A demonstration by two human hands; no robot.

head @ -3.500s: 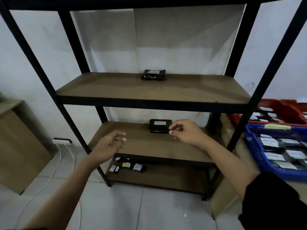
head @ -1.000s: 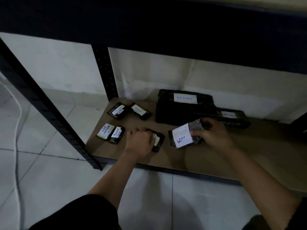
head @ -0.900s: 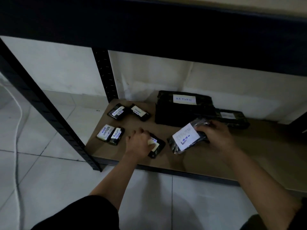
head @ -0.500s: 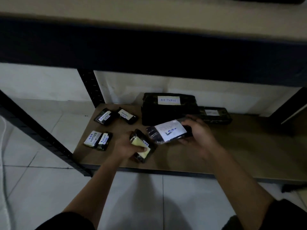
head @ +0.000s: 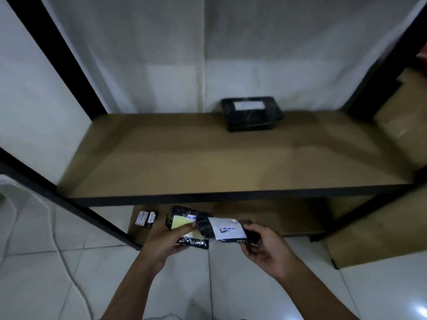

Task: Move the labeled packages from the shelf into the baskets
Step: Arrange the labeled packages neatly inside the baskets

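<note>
Clearly, two packages are gripped, one by the left hand (head: 165, 241), one by the right hand (head: 265, 247); overlapped, either could be dropped.

package (head: 251, 113) rear of middle shelf (head: 208, 158) | two small packages (head: 147, 218) lower-left

Middle shelf (head: 208, 158): broad bare board, obstructed only by one black package (head: 251, 114) at the rear; sides are bounded by black posts (head: 67, 56).
</note>
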